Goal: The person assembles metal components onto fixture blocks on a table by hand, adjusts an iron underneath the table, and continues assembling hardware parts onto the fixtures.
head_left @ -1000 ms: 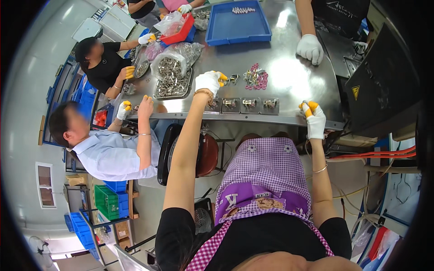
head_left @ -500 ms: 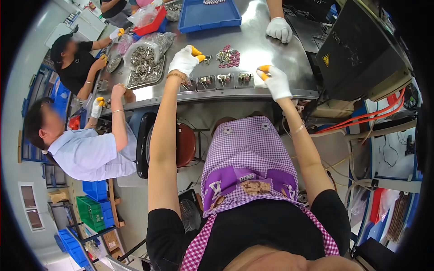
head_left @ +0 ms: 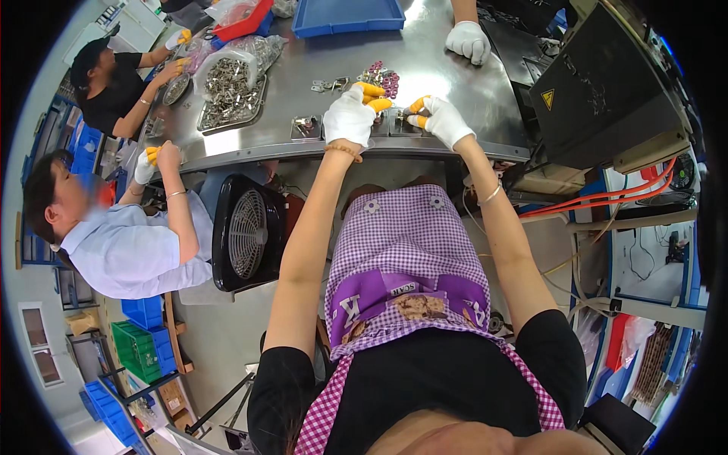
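Note:
My left hand (head_left: 350, 118), in a white glove with yellow fingertips, is over the row of small square fixtures at the table's front edge. Its fingers are bent together; whatever they hold is hidden. Close by on the right, my right hand (head_left: 446, 123), gloved alike, pinches thumb to finger above the rightmost fixture (head_left: 406, 129). Anything in that pinch is too small to name. The leftmost fixture (head_left: 306, 128) carries a small metal part, and my left hand covers others. Beyond my hands lie a pile of small pink-and-metal parts (head_left: 379, 76) and several loose metal pieces (head_left: 331, 85).
A tray heaped with metal parts (head_left: 229, 91) stands left on the steel table (head_left: 296, 83). A blue tray (head_left: 349, 19) is at the back. Another person's gloved hand (head_left: 469, 42) rests far right, near a black machine housing (head_left: 595, 83). Two co-workers sit at left; a black fan (head_left: 246, 231) stands nearby.
My left hand has moved right and nearer, from beside the loose metal pieces to over the fixtures. My right hand has shifted left, to the rightmost fixture. The view has shifted slightly.

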`<action>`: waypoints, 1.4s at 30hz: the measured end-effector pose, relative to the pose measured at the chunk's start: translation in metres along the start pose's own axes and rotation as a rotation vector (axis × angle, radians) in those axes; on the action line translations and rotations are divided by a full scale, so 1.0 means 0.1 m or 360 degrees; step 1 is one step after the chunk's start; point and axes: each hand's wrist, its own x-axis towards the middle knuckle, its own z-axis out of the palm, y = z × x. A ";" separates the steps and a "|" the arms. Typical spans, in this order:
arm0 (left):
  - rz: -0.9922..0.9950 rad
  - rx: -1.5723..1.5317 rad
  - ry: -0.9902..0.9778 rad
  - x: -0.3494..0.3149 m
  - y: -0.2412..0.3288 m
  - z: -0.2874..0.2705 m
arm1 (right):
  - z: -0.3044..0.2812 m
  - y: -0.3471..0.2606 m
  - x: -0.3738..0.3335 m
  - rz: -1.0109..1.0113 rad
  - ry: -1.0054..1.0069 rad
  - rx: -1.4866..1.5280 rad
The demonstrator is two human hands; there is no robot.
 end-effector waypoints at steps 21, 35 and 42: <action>0.0674 0.1674 0.0075 -0.02 0.15 0.44 | 0.11 0.14 -0.14 -0.0311 0.0304 -0.0370; -0.0188 0.1205 0.0708 -0.09 0.09 -0.53 | -0.39 0.34 -0.11 0.0222 0.0957 -0.1254; -0.0589 0.0912 0.0649 -0.12 -0.64 -0.83 | -0.65 0.49 0.37 0.0587 0.0963 -0.1284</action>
